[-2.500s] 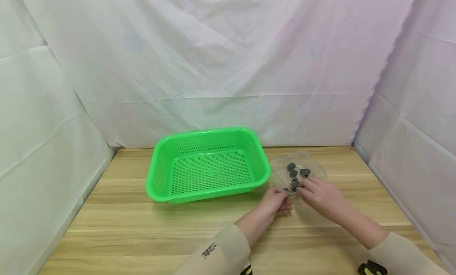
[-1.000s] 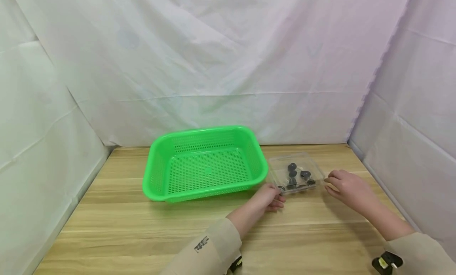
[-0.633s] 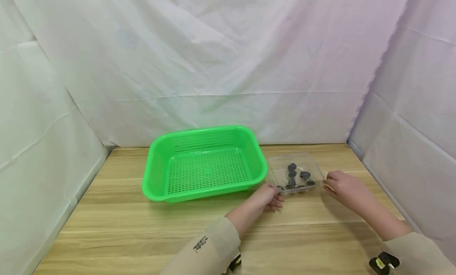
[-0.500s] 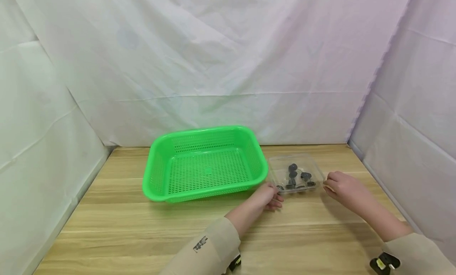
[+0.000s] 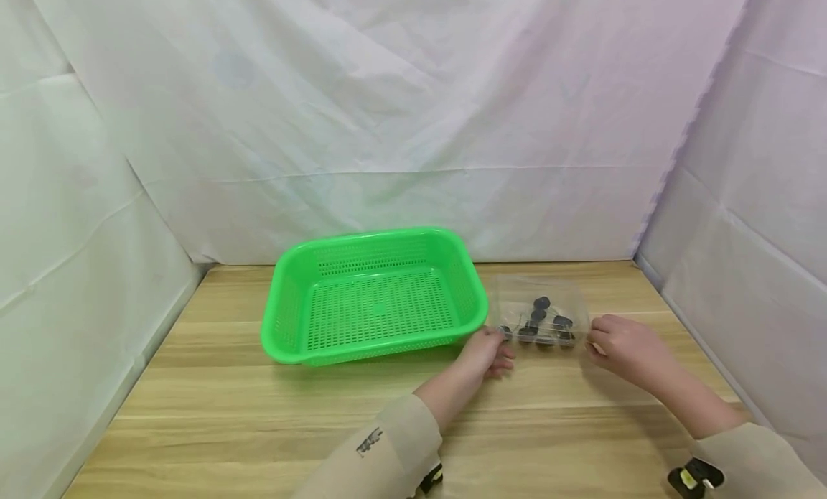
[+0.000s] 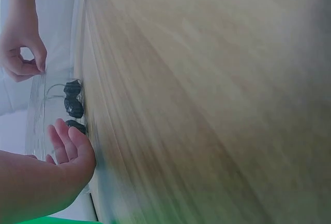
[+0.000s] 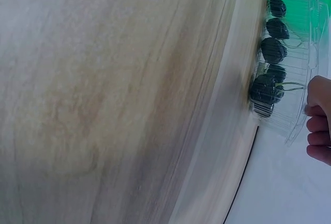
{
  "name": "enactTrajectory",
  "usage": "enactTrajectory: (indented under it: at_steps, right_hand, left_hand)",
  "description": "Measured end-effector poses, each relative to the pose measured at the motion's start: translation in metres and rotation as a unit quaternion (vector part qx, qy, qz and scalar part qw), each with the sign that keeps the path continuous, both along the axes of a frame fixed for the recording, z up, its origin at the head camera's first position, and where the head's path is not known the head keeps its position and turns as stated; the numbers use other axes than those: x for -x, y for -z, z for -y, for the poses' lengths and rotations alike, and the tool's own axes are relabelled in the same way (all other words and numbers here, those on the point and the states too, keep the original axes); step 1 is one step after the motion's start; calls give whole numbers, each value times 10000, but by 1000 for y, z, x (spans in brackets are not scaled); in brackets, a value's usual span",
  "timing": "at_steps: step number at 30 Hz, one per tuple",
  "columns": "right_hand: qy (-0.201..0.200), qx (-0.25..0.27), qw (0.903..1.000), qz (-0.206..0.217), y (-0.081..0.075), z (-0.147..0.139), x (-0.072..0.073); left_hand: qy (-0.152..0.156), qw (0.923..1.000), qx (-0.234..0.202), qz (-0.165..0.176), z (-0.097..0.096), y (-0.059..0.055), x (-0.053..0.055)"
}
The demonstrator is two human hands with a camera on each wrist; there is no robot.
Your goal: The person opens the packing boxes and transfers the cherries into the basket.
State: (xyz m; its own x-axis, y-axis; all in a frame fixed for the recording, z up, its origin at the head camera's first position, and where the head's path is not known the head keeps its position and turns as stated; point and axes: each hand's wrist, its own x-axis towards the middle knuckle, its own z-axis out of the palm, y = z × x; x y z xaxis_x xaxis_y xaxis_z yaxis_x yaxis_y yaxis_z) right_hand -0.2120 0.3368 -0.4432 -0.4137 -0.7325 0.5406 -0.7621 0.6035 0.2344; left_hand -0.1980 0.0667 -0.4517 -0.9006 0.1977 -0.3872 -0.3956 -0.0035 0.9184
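Note:
A clear plastic box (image 5: 513, 296) stands to the right of the green basket. Several dark, round fruits with thin stems (image 5: 539, 314), which look like cherries, lie inside, mostly toward its front; in the right wrist view the fruits (image 7: 274, 50) show through the ribbed wall. My left hand (image 5: 481, 355) holds the box's front left corner, with some fingers extended in the left wrist view. At the box's right rim, my right hand (image 5: 627, 348) pinches the edge between thumb and curled fingers. The exact left thumb contact is partly hidden.
The green perforated basket (image 5: 276, 309) sits left of the box, close beside it. A wooden table (image 5: 258, 427) carries both. White cloth (image 5: 388, 126) hangs behind and along both sides.
My right hand has come out of the box and moved right, then taken hold of its right rim. The box has since tilted or shifted slightly. The left hand stays at its corner.

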Motion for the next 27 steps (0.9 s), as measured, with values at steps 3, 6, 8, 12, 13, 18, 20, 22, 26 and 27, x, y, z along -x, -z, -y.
enactTrajectory:
  at_steps: [3, 6, 8, 12, 13, 18, 20, 22, 26, 27]
  right_hand:
    - [-128, 24, 9999, -41, 0, 2, 1]
    - [-231, 75, 9996, -112, 1, 4, 1]
    - [-259, 100, 9995, -147, 1, 5, 2]
    - [-239, 94, 9996, -135, 2, 6, 2]
    - [-249, 90, 9996, -133, 2, 7, 2]
    - [-342, 105, 9992, -150, 1, 12, 2]
    - [-362, 114, 9992, -160, 1, 14, 1]
    - [-368, 112, 9991, -172, 0, 16, 1]
    - [-368, 108, 9989, -258, 0, 19, 1]
    - [-379, 108, 9988, -281, 1, 20, 1]
  left_hand:
    - [-35, 10000, 27, 61, -2, 0, 0]
    - [-89, 9999, 29, 134, -3, 0, 0]
    - [-125, 9998, 45, 147, -5, 0, 0]
    - [-162, 9998, 66, 121, -10, 1, 1]
    - [-179, 9998, 61, 118, -11, 1, 1]
    - [-219, 9996, 49, 183, -19, 2, 1]
    - [-215, 9995, 66, 219, -23, 1, 1]
    - [-200, 9995, 56, 249, -26, 0, 0]
    - [-178, 9995, 26, 258, -32, -1, -1]
    - [-184, 9995, 14, 253, -33, -1, -1]
